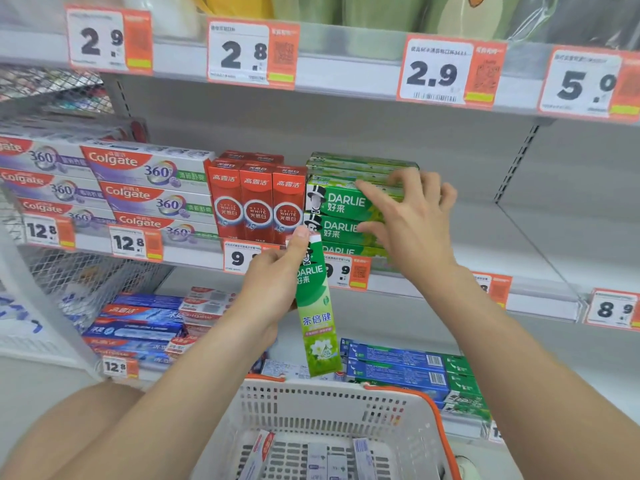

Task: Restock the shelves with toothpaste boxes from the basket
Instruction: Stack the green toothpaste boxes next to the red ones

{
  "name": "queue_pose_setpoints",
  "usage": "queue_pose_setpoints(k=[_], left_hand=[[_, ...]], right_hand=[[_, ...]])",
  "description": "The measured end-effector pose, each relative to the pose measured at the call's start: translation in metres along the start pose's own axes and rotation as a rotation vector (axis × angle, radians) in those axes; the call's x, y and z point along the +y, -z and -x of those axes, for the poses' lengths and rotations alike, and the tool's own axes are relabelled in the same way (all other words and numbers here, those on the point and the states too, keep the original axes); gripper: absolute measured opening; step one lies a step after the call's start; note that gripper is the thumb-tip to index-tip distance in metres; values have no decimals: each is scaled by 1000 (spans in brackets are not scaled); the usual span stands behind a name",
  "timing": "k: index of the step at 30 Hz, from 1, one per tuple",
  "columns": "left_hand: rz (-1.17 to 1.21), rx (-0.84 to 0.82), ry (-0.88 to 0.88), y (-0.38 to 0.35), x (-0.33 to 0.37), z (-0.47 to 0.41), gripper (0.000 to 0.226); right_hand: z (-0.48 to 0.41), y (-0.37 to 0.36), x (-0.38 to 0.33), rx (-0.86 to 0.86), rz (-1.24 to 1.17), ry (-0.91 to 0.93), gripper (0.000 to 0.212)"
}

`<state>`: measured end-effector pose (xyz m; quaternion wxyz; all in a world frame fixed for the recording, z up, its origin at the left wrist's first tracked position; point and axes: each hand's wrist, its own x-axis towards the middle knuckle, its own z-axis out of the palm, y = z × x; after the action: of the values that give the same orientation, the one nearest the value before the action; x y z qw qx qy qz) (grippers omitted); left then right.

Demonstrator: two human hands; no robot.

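Several toothpaste boxes [260,451] leaning inside white basket [311,403].

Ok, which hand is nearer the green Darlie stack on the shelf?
Right. The right hand touches the Darlie stack on its front with spread fingers. The left hand is lower, just below the stack's left end, holding a loose green box nearly upright.

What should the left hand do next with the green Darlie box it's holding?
Probably tip the Darlie box level and lay it on the green Darlie stack. The left hand grips it upright in front of the shelf edge, the stacked boxes lie flat, and the right hand rests on that stack.
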<state>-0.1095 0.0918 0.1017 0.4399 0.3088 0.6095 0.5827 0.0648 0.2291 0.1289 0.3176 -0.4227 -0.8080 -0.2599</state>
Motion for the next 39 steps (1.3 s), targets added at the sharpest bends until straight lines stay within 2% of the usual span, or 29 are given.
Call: queue_pose_setpoints(k=[4, 9, 11, 12, 13, 15, 17, 18, 20, 22, 24, 26, 30, 33, 35, 39], left_hand=[[11, 6, 18, 2, 0, 3, 54], [47, -9, 26, -1, 3, 10, 49], [89, 1, 41, -2, 6, 11, 51], [112, 5, 45, -3, 7, 13, 52], [138, 7, 45, -4, 8, 14, 54], [181, 7, 38, -6, 10, 16, 54], [230, 20, 31, -7, 12, 18, 55], [258, 28, 30, -7, 13, 19, 56], [306, 31, 28, -7, 13, 22, 55], [338, -11, 28, -6, 17, 26, 51], [347, -47, 31, -4, 23, 29, 52], [324, -49, 9, 1, 27, 27, 49], [255, -88, -48, 10, 29, 24, 27], [232, -90, -92, 6, 28, 27, 22], [267, -32, -130, 4, 28, 26, 28], [302, 90, -280, -4, 34, 26, 31]], right_hand=[[3, -5, 2, -34, -14, 32, 60], [8, 1, 0, 4, -37, 56, 60], [14, 13, -9, 85, -114, 51, 53], [19, 19, -16, 94, -226, 52, 47], [26, 25, -22, 31, -391, 49, 42], [42, 42, -34, -257, -723, -14, 40], [56, 52, -38, -528, -823, -50, 54], [61, 54, -38, -594, -794, -33, 62], [65, 54, -33, -588, -703, -7, 73], [64, 57, -28, -548, -685, -33, 65], [59, 62, -20, -615, -880, -130, 41], [53, 72, -10, -726, -1192, -312, 18], [51, 82, 6, -846, -1536, -628, 21], [53, 81, 12, -909, -1606, -640, 38], [51, 81, 13, -800, -1579, -659, 50], [48, 80, 4, -233, -1596, -785, 45]])
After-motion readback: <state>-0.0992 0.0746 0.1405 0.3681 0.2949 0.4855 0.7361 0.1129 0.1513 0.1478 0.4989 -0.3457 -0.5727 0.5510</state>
